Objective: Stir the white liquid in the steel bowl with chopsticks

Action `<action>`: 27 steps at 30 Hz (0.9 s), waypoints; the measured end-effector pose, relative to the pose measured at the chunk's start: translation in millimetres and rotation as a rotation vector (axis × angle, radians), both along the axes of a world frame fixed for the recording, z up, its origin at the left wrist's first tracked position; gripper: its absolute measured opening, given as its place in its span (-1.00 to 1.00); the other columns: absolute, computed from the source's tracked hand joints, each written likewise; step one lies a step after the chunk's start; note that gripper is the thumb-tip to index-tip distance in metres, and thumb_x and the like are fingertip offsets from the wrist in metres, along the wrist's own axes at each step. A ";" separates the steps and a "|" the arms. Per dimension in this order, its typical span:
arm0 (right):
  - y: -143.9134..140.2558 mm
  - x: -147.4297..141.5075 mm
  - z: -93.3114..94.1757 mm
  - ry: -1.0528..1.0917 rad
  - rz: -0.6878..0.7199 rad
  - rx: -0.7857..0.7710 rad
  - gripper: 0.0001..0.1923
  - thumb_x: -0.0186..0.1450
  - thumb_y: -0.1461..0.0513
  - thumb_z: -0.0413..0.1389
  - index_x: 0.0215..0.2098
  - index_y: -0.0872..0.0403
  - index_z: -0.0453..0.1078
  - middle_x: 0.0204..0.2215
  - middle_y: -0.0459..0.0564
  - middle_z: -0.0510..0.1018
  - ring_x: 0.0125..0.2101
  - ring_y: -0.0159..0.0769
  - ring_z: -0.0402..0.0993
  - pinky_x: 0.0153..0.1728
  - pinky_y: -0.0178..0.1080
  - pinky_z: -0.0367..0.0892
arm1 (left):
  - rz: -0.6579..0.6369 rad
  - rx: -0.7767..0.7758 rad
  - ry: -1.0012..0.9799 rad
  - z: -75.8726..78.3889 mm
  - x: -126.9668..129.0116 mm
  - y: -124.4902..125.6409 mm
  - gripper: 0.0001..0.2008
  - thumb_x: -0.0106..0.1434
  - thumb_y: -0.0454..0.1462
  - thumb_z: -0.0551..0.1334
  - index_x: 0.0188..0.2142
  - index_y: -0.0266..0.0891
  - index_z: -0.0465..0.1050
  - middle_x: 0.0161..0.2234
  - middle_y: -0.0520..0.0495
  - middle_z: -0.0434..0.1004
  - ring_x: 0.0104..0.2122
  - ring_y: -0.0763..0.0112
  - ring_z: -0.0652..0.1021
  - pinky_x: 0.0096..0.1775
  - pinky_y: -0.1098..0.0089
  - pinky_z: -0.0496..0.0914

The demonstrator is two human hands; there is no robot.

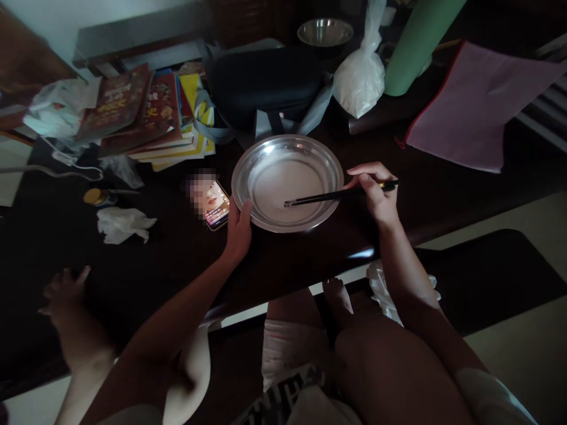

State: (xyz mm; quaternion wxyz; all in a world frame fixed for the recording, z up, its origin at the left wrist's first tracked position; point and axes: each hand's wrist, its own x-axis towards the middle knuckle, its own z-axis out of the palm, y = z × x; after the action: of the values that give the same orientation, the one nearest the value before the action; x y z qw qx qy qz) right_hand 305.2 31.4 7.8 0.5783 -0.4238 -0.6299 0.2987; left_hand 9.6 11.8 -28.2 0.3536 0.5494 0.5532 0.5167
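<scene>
A wide, shallow metal basin (287, 226) sits on the dark table before me. Its round bottom looks pale; whether that is a thin content or bare metal, I cannot tell. My left hand (240, 233) grips the near left rim, thumb over the edge and fingers around the outside. In my right hand (376, 190) is a pair of dark chopsticks (328, 196), held close together, tips pointing left over the basin's middle. Right beside my left hand lies a lit phone (217, 206), partly pixelated.
Another person's hand (66, 289) rests on the table (177, 260) at left. Crumpled tissue (124, 224), a small jar (98, 197) and stacked books (146, 112) lie beyond. Behind the basin are a black bag (266, 82), a knotted plastic bag (361, 82), a green cylinder (416, 47) and a pink cloth (473, 106).
</scene>
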 end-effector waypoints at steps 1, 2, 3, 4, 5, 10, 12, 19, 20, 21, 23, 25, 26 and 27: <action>-0.2 -0.3 0.1 -0.010 0.032 -0.009 -0.78 0.33 0.04 0.10 -0.20 -0.08 0.53 -0.45 -0.15 0.60 -0.42 -0.36 0.61 -0.35 -0.26 0.50 | 0.002 -0.010 -0.011 -0.2 0.1 0.2 -0.54 0.29 0.10 0.11 0.06 -0.04 0.38 0.03 -0.09 0.47 0.14 0.19 0.42 0.24 0.09 0.23; -0.3 -0.6 0.2 -0.028 0.056 -0.011 -0.79 0.32 0.05 0.11 -0.19 -0.08 0.53 -0.41 -0.14 0.61 -0.39 -0.35 0.62 -0.32 -0.25 0.51 | 0.004 -0.024 -0.024 -0.2 0.3 0.3 -0.53 0.28 0.10 0.12 0.06 -0.04 0.38 0.03 -0.09 0.47 0.14 0.19 0.41 0.25 0.09 0.23; -0.3 -0.9 0.2 -0.046 0.064 -0.004 -0.80 0.32 0.06 0.12 -0.19 -0.09 0.54 -0.37 -0.14 0.62 -0.35 -0.35 0.62 -0.28 -0.25 0.51 | 0.008 -0.034 -0.038 0.0 0.4 0.5 -0.53 0.28 0.11 0.12 0.06 -0.04 0.39 0.03 -0.09 0.47 0.15 0.18 0.41 0.25 0.09 0.23; -0.1 -1.0 0.1 -0.058 0.053 0.008 -0.80 0.32 0.07 0.13 -0.19 -0.09 0.54 -0.35 -0.13 0.63 -0.33 -0.35 0.62 -0.26 -0.24 0.51 | 0.007 -0.036 -0.045 0.2 0.6 0.6 -0.53 0.27 0.11 0.13 0.05 -0.05 0.39 0.03 -0.09 0.47 0.15 0.18 0.41 0.25 0.09 0.23; 0.0 -1.0 0.0 -0.059 0.029 0.021 -0.80 0.32 0.07 0.12 -0.20 -0.09 0.54 -0.34 -0.12 0.63 -0.33 -0.34 0.62 -0.25 -0.24 0.51 | 0.008 -0.035 -0.054 0.4 0.6 0.7 -0.52 0.27 0.11 0.13 0.05 -0.05 0.39 0.03 -0.09 0.47 0.14 0.18 0.41 0.26 0.09 0.22; 0.1 -0.9 -0.6 -0.008 0.002 -0.014 -0.78 0.33 0.04 0.10 -0.20 -0.09 0.53 -0.41 -0.14 0.61 -0.42 -0.34 0.61 -0.34 -0.23 0.52 | 0.023 -0.034 -0.058 0.8 0.5 0.8 -0.51 0.24 0.12 0.16 0.02 -0.08 0.41 0.00 -0.10 0.48 0.14 0.16 0.40 0.26 0.08 0.20; 0.1 -1.2 -0.5 -0.054 0.048 -0.023 -0.78 0.32 0.04 0.12 -0.19 -0.09 0.54 -0.37 -0.12 0.63 -0.36 -0.32 0.63 -0.29 -0.21 0.52 | 0.031 -0.035 -0.051 1.8 0.8 0.5 -0.51 0.23 0.13 0.16 0.01 -0.08 0.42 -0.01 -0.10 0.48 0.13 0.16 0.41 0.26 0.09 0.20; 0.9 0.0 -0.4 -0.005 -0.003 0.033 -0.78 0.35 0.07 0.09 -0.19 -0.08 0.54 -0.43 -0.15 0.61 -0.43 -0.36 0.61 -0.35 -0.25 0.50 | 0.039 -0.048 -0.011 7.7 1.4 -1.9 -0.54 0.28 0.09 0.13 0.00 -0.13 0.41 0.00 -0.09 0.48 0.05 0.21 0.45 0.18 0.16 0.28; 0.8 -0.1 -0.3 -0.005 0.024 0.020 -0.79 0.35 0.08 0.09 -0.19 -0.09 0.54 -0.42 -0.15 0.61 -0.42 -0.36 0.61 -0.35 -0.26 0.50 | 0.039 -0.045 -0.009 7.4 1.1 -2.0 -0.54 0.28 0.09 0.13 0.01 -0.14 0.40 -0.01 -0.09 0.48 0.04 0.22 0.46 0.17 0.16 0.29; 0.7 -0.3 -0.2 -0.019 0.055 0.008 -0.81 0.34 0.09 0.10 -0.18 -0.10 0.54 -0.40 -0.15 0.62 -0.40 -0.36 0.61 -0.34 -0.26 0.50 | 0.039 -0.044 -0.008 6.8 0.7 -1.9 -0.54 0.29 0.08 0.13 0.01 -0.14 0.40 -0.01 -0.09 0.48 0.04 0.22 0.46 0.17 0.16 0.28; 0.9 -0.6 0.0 -0.063 0.089 0.010 -0.82 0.33 0.10 0.12 -0.17 -0.10 0.54 -0.33 -0.13 0.63 -0.33 -0.34 0.62 -0.27 -0.24 0.51 | 0.043 -0.047 -0.015 5.0 0.0 -1.5 -0.55 0.28 0.08 0.14 0.01 -0.13 0.40 -0.01 -0.09 0.48 0.05 0.21 0.45 0.18 0.15 0.28; 1.3 -0.5 0.1 -0.081 0.053 0.037 -0.81 0.33 0.09 0.12 -0.18 -0.10 0.55 -0.32 -0.12 0.64 -0.30 -0.33 0.62 -0.24 -0.23 0.51 | 0.043 -0.048 -0.024 3.6 -0.7 -1.2 -0.55 0.28 0.08 0.15 0.01 -0.11 0.40 0.00 -0.09 0.47 0.06 0.20 0.45 0.18 0.14 0.28; 1.3 -0.3 0.1 -0.073 0.019 0.046 -0.80 0.33 0.08 0.11 -0.19 -0.10 0.55 -0.34 -0.12 0.64 -0.32 -0.33 0.62 -0.25 -0.22 0.51 | 0.040 -0.049 -0.026 3.4 -0.8 -1.1 -0.55 0.28 0.08 0.15 0.02 -0.11 0.39 0.00 -0.09 0.47 0.06 0.20 0.46 0.19 0.13 0.28; 1.2 -0.1 0.1 -0.054 -0.010 0.048 -0.79 0.33 0.06 0.10 -0.20 -0.09 0.55 -0.37 -0.12 0.63 -0.35 -0.33 0.62 -0.28 -0.22 0.51 | 0.038 -0.048 -0.026 3.6 -0.8 -1.1 -0.54 0.27 0.08 0.15 0.03 -0.11 0.39 0.00 -0.09 0.47 0.06 0.19 0.46 0.19 0.12 0.28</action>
State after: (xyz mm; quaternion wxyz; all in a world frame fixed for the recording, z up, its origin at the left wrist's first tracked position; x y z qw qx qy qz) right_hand 305.1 32.6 7.9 0.5727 -0.4209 -0.6501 0.2688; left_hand 8.7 10.7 -24.6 0.3639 0.5233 0.5711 0.5172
